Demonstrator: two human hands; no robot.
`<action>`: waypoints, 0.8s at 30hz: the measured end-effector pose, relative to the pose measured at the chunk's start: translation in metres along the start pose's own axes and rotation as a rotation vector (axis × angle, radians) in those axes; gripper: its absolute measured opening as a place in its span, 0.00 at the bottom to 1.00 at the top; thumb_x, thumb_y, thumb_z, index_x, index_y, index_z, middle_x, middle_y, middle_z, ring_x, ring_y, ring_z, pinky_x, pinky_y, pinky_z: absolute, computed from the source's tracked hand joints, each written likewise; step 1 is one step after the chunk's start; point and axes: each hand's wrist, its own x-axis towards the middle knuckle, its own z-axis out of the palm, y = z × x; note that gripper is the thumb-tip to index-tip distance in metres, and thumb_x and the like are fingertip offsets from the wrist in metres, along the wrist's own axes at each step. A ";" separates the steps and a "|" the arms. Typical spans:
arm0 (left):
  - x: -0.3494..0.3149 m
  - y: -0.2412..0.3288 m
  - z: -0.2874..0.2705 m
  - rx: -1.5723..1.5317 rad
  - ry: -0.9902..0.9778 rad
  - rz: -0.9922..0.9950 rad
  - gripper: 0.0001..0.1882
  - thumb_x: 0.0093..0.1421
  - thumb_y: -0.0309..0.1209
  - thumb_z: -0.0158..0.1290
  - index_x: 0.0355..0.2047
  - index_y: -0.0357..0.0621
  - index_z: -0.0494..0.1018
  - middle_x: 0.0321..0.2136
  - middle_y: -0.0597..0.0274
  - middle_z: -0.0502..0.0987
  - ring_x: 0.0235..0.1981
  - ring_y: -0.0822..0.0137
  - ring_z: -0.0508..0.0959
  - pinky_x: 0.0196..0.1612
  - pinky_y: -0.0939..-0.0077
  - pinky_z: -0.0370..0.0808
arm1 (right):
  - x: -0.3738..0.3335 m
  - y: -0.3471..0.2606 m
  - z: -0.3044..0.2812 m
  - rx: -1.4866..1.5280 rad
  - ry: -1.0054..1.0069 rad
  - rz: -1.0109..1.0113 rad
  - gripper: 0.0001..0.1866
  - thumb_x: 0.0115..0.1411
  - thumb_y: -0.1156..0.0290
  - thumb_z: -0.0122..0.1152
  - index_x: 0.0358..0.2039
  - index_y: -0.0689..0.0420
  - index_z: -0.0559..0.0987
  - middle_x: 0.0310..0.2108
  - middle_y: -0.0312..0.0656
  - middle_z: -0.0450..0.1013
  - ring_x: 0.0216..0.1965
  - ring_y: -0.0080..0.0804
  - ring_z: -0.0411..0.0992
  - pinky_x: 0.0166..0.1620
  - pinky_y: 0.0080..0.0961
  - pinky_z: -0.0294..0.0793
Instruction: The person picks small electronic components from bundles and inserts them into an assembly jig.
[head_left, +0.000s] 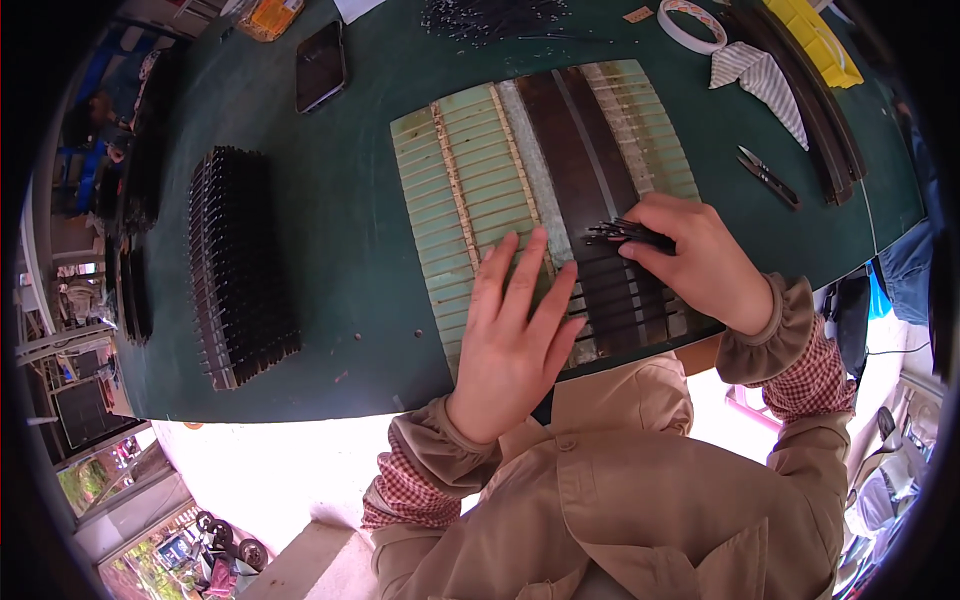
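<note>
A pale green board (425, 170) with many parallel grooves lies on the table before me, crossed by dark brown bands (555, 125) and a grey strip. My left hand (505, 345) rests on its near part, fingers stretched and spread. My right hand (705, 260) pinches a bundle of thin black sticks (625, 233) above the dark bands; their ends point left. Several thin black sticks (610, 300) lie side by side across the bands between my hands. What the left fingertips touch is too small to tell.
On the dark green table (350, 200), a tall stack of black-toothed strips (245, 270) stands at left. Farther back lie a phone (320, 65) and a pile of black sticks (490, 15). At right are thread snips (768, 178), a tape roll (692, 25), striped cloth (760, 85) and long brown strips (815, 120).
</note>
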 end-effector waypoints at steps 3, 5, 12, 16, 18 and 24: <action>0.001 0.004 0.003 0.208 -0.094 0.063 0.21 0.55 0.23 0.56 0.51 0.34 0.71 0.57 0.47 0.67 0.60 0.46 0.64 0.60 0.56 0.63 | -0.001 -0.004 0.004 -0.092 0.035 -0.053 0.10 0.51 0.76 0.65 0.33 0.64 0.76 0.28 0.47 0.70 0.27 0.49 0.70 0.30 0.36 0.68; 0.001 0.001 0.003 0.181 -0.102 0.071 0.22 0.56 0.24 0.57 0.52 0.35 0.70 0.58 0.47 0.66 0.60 0.46 0.64 0.60 0.57 0.63 | -0.003 -0.003 -0.001 -0.186 0.114 -0.031 0.09 0.52 0.76 0.64 0.33 0.64 0.76 0.27 0.45 0.68 0.26 0.44 0.70 0.30 0.34 0.68; 0.009 -0.001 0.005 -0.322 0.046 -0.078 0.16 0.57 0.23 0.56 0.47 0.35 0.71 0.53 0.49 0.71 0.59 0.49 0.66 0.59 0.59 0.64 | -0.003 0.002 -0.029 0.280 -0.050 0.018 0.07 0.55 0.76 0.63 0.32 0.65 0.76 0.24 0.39 0.65 0.26 0.29 0.67 0.31 0.26 0.67; 0.017 -0.007 0.012 -0.678 0.037 -0.201 0.11 0.58 0.22 0.55 0.42 0.35 0.72 0.48 0.52 0.74 0.57 0.51 0.68 0.58 0.62 0.65 | 0.007 -0.008 -0.024 0.480 -0.188 0.052 0.07 0.55 0.77 0.63 0.33 0.66 0.77 0.24 0.37 0.66 0.27 0.24 0.65 0.33 0.23 0.66; 0.012 -0.012 0.012 -0.795 0.073 -0.262 0.08 0.58 0.21 0.54 0.39 0.35 0.72 0.46 0.53 0.76 0.56 0.52 0.70 0.57 0.63 0.66 | 0.007 -0.005 -0.022 0.563 -0.174 0.106 0.07 0.55 0.77 0.64 0.33 0.66 0.77 0.25 0.38 0.68 0.27 0.24 0.66 0.34 0.22 0.67; 0.006 -0.017 -0.005 -0.184 0.137 -0.084 0.07 0.58 0.19 0.53 0.38 0.35 0.73 0.47 0.51 0.75 0.55 0.50 0.70 0.58 0.63 0.65 | 0.010 0.012 -0.024 0.386 -0.115 0.121 0.08 0.53 0.78 0.64 0.34 0.66 0.78 0.26 0.41 0.71 0.27 0.26 0.69 0.33 0.22 0.68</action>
